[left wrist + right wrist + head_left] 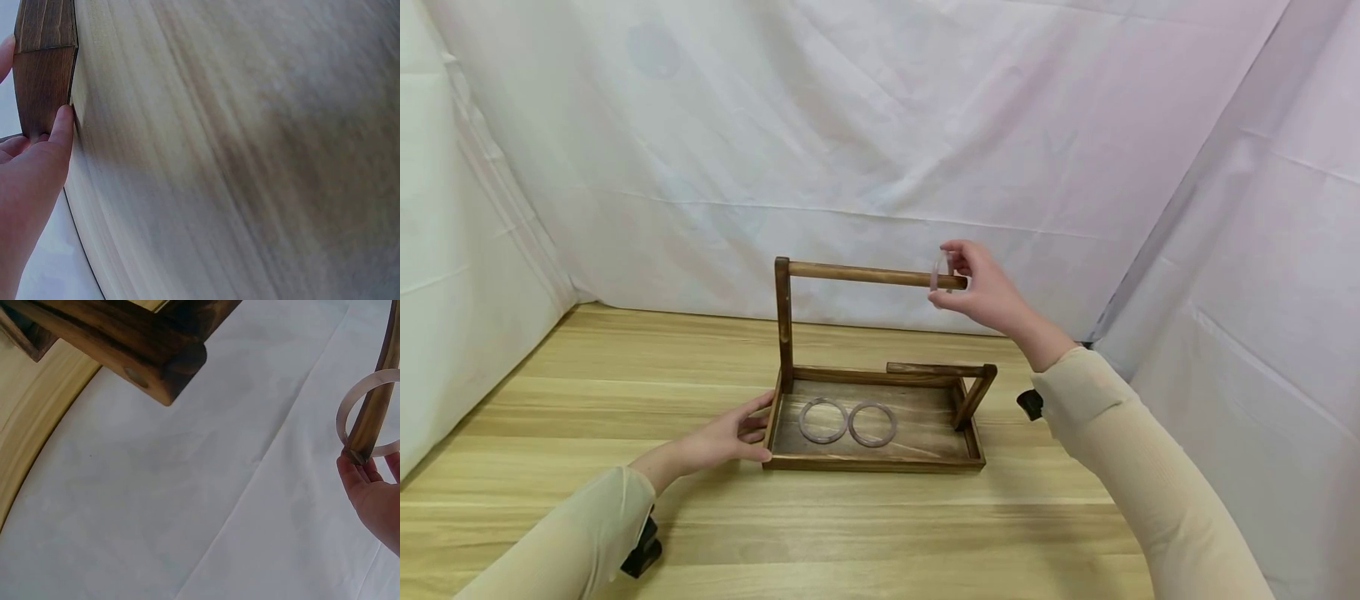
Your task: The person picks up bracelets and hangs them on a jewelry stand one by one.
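Note:
A brown wooden bangle rack (874, 467) has a tray base and two horizontal bars at different heights. My right hand (988, 287) pinches a pale lilac bangle (935, 279) between thumb and fingers. The bangle is around the free end of the upper bar (857, 273); in the right wrist view, the bar (373, 419) passes through the ring. Two similar bangles, a left one (802, 427) and a right one (892, 432), lie side by side in the tray. My left hand (718, 437) rests against the tray's left end, its thumb touching the front corner.
The lower bar (936, 369) juts leftward from a short post (976, 400) at the tray's right end. A tall post (784, 325) rises at the left. The rack stands on a light wood table (880, 533), with white cloth (850, 125) hanging behind and at both sides.

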`<control>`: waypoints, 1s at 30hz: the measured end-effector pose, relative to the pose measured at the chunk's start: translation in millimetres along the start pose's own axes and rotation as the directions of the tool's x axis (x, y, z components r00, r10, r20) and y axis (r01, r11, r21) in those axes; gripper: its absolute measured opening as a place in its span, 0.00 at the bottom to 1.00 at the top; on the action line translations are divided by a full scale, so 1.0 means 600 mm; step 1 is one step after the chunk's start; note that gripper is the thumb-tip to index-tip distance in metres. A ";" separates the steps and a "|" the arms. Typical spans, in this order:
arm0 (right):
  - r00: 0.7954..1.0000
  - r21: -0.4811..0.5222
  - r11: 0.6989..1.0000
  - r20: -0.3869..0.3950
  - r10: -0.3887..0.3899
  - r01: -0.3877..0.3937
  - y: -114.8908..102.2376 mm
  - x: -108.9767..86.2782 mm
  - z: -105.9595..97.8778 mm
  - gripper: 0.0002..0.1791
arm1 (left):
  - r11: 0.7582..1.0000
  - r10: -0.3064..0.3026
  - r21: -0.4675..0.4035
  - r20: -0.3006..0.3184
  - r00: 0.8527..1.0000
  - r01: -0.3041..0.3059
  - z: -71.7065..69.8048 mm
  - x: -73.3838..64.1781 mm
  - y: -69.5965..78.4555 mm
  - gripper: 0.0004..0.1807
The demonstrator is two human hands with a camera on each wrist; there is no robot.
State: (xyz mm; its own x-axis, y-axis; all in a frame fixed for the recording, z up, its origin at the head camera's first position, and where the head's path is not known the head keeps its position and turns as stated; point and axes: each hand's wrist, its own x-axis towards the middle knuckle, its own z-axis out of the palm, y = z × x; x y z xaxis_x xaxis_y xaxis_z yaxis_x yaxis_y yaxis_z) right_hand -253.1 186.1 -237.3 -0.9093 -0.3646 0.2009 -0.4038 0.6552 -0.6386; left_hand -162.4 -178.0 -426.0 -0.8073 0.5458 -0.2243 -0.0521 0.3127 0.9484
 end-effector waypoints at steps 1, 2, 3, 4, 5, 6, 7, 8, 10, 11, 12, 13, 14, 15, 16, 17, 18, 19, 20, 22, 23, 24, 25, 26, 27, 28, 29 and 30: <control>1.000 -0.002 1.000 0.002 -0.005 0.005 -0.002 0.001 0.001 0.38 | 1.000 -0.002 -0.001 -0.001 1.000 0.002 0.000 0.000 0.000 0.57; 1.000 -0.004 1.000 0.004 -0.011 0.011 -0.003 0.002 0.002 0.39 | 1.000 -0.004 -0.002 -0.002 1.000 0.004 0.000 0.000 0.000 0.57; 1.000 -0.009 1.000 0.007 -0.017 0.017 -0.005 0.003 0.003 0.39 | 1.000 -0.005 -0.002 -0.003 1.000 0.005 0.000 0.000 0.001 0.56; 1.000 -0.013 1.000 0.009 -0.021 0.022 -0.006 0.004 0.004 0.39 | 1.000 -0.005 -0.001 -0.003 1.000 0.005 0.001 0.001 0.001 0.57; 1.000 -0.016 1.000 0.012 -0.025 0.025 -0.007 0.005 0.005 0.39 | 1.000 -0.005 -0.003 -0.003 1.000 0.005 0.001 0.001 0.001 0.56; 0.999 -0.019 0.999 0.015 -0.029 0.029 -0.008 0.005 0.006 0.39 | 1.000 -0.004 -0.001 -0.004 1.000 0.004 0.001 0.001 0.001 0.57; 0.999 -0.023 0.999 0.016 -0.032 0.032 -0.010 0.006 0.007 0.39 | 1.000 -0.004 -0.002 -0.006 1.000 0.004 0.001 0.001 0.002 0.57; 0.999 -0.028 0.999 0.020 -0.036 0.037 -0.011 0.006 0.008 0.39 | 1.000 -0.004 0.000 -0.005 1.000 0.004 0.002 0.001 0.002 0.57; 0.999 -0.030 0.999 0.025 -0.039 0.040 -0.013 0.007 0.010 0.39 | 1.000 -0.005 0.003 -0.006 1.000 0.005 0.002 0.000 0.003 0.57; 0.999 -0.030 0.999 0.025 -0.040 0.040 -0.014 0.007 0.011 0.40 | 1.000 -0.005 0.002 -0.007 1.000 0.005 0.003 0.000 0.003 0.57; 0.999 -0.029 0.999 0.028 -0.043 0.043 -0.015 0.008 0.012 0.40 | 1.000 -0.006 0.003 -0.007 1.000 0.006 0.003 0.000 0.003 0.57; 0.999 -0.026 0.999 0.029 -0.041 0.042 -0.017 0.008 0.013 0.41 | 1.000 -0.006 0.000 -0.007 1.000 0.006 0.003 0.000 0.003 0.57; 0.999 -0.025 0.999 0.029 -0.040 0.041 -0.017 0.009 0.014 0.42 | 1.000 -0.006 0.000 -0.008 1.000 0.006 0.004 0.000 0.003 0.57; 0.999 -0.021 0.999 0.026 -0.035 0.035 -0.019 0.010 0.015 0.42 | 1.000 -0.005 -0.004 -0.008 1.000 0.005 0.004 0.000 0.003 0.57; 0.999 -0.018 0.999 0.025 -0.033 0.034 -0.020 0.010 0.016 0.42 | 1.000 -0.003 -0.005 -0.009 1.000 0.003 0.004 0.000 0.003 0.57; 0.999 -0.019 0.999 0.025 -0.033 0.034 -0.022 0.011 0.016 0.42 | 1.000 -0.002 -0.008 -0.009 1.000 0.002 0.004 0.000 0.003 0.57; 0.999 -0.026 0.999 0.025 -0.036 0.036 -0.022 0.012 0.018 0.42 | 1.000 -0.001 -0.008 -0.011 1.000 0.001 0.005 0.000 0.003 0.57; 0.999 -0.034 0.999 0.023 -0.037 0.038 -0.023 0.013 0.019 0.42 | 1.000 0.003 -0.009 -0.010 1.000 -0.003 0.005 0.000 0.003 0.57; 0.999 -0.044 0.998 0.024 -0.044 0.045 -0.025 0.014 0.020 0.41 | 1.000 0.002 -0.008 -0.010 1.000 -0.003 0.005 0.000 0.002 0.57; 0.998 -0.062 0.996 0.028 -0.060 0.061 -0.027 0.015 0.022 0.40 | 1.000 0.002 -0.008 -0.011 1.000 -0.003 0.005 0.000 0.001 0.57; 0.997 -0.074 0.995 0.029 -0.068 0.070 -0.028 0.016 0.022 0.39 | 1.000 0.003 -0.008 -0.011 1.000 -0.003 0.005 0.000 0.001 0.57; 0.997 -0.082 0.994 0.030 -0.075 0.077 -0.029 0.016 0.023 0.39 | 1.000 0.004 -0.008 -0.010 1.000 -0.005 0.005 0.001 0.000 0.57; 0.996 -0.085 0.993 0.031 -0.083 0.085 -0.031 0.017 0.024 0.39 | 1.000 0.006 -0.008 -0.009 1.000 -0.007 0.005 0.001 0.000 0.57; 0.996 -0.087 0.992 0.032 -0.089 0.091 -0.032 0.018 0.025 0.39 | 1.000 0.005 -0.010 -0.011 1.000 -0.005 0.005 0.002 -0.001 0.57; 0.995 -0.090 0.991 0.033 -0.094 0.096 -0.034 0.019 0.026 0.39 | 1.000 0.006 -0.010 -0.012 1.000 -0.006 0.004 0.002 -0.001 0.57; 0.995 -0.091 0.991 0.035 -0.098 0.101 -0.035 0.021 0.027 0.39 | 1.000 0.007 -0.009 -0.012 1.000 -0.007 0.004 0.002 -0.002 0.57; 0.994 -0.092 0.990 0.036 -0.101 0.104 -0.036 0.021 0.028 0.39 | 1.000 0.007 -0.007 -0.011 1.000 -0.007 0.004 0.002 -0.002 0.57; 0.994 -0.092 0.990 0.037 -0.104 0.107 -0.038 0.022 0.029 0.39 | 1.000 0.007 -0.006 -0.011 1.000 -0.007 0.005 0.003 -0.002 0.57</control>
State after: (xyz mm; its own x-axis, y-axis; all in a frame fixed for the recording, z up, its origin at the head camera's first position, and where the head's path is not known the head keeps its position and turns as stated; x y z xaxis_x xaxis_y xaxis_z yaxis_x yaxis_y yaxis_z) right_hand -254.3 154.8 -233.2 -0.8579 -0.4550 0.2386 -0.5064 0.6704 -0.5424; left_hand -162.1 -175.4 -428.1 -0.8141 0.5395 -0.2150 -0.0497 0.3041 0.9513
